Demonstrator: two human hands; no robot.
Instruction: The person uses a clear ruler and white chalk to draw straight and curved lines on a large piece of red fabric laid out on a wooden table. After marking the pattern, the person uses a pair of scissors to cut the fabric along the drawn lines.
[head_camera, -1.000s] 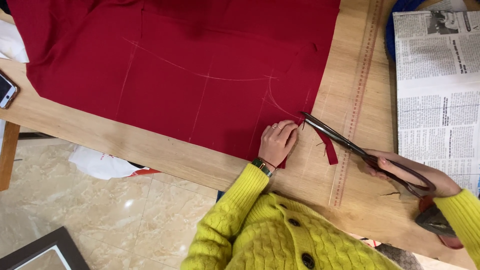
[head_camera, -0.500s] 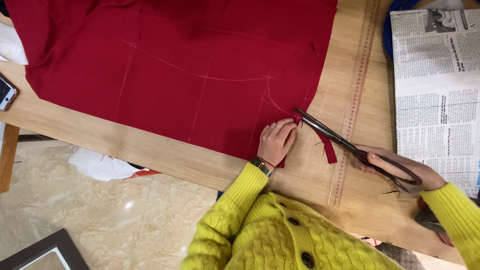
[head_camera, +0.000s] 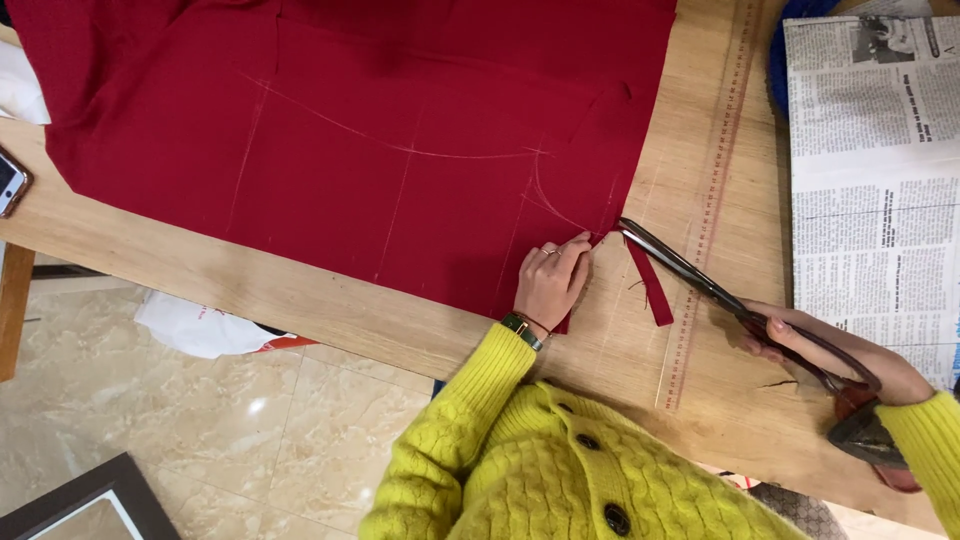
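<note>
One piece of red fabric lies flat over the far part of the wooden counter, chalked with several pale lines: a long curve and a few straight ones crossing it. Its near right corner is where both hands work.

The left hand rests palm down on the cloth's near edge, fingers bent and pressed together, pinning the fabric just beside the cut. One ring shows on a finger and one watch sits at the wrist below a yellow knitted sleeve.

The right hand grips one pair of long scissors, fingers wrapped through and around the handles. The blades point toward the left hand, their tips meeting the cloth's right edge; the blades look nearly closed. One narrow red strip hangs off the cut edge and lies on the bare counter just under the blades, between the two hands.

One measuring ruler lies along the counter to the right of the fabric, running under the scissors. One newspaper is spread at the far right, well apart from the cloth. One phone peeks in at the left edge of the counter. On the tiled floor below sit one white bag and one dark picture frame
</note>
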